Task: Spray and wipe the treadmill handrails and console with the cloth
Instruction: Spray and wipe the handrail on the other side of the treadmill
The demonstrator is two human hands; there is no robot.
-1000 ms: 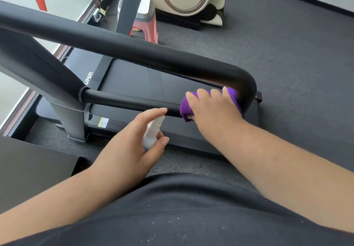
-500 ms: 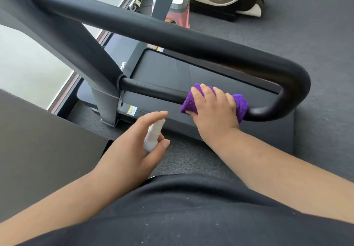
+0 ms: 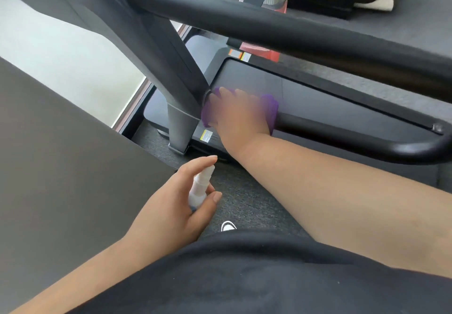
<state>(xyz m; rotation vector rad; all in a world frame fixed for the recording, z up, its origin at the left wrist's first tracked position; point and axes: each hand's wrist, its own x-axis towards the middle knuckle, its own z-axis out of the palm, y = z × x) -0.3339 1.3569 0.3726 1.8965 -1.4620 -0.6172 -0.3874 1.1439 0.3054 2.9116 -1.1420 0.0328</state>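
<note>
The right hand [image 3: 238, 115] (blurred) curls over the purple cloth [image 3: 270, 109], gripping it around the lower handrail [image 3: 342, 135] just beside the upright post [image 3: 176, 74]. Nearer the body, well apart from the cloth, the left hand [image 3: 176, 206] grips a white spray bottle [image 3: 199, 187], forefinger atop its nozzle.

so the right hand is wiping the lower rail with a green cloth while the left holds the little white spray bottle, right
Not quite: the cloth is purple, not green, as the head view shows. The right hand does wipe the lower rail with it, and the left hand holds the white spray bottle.
</note>
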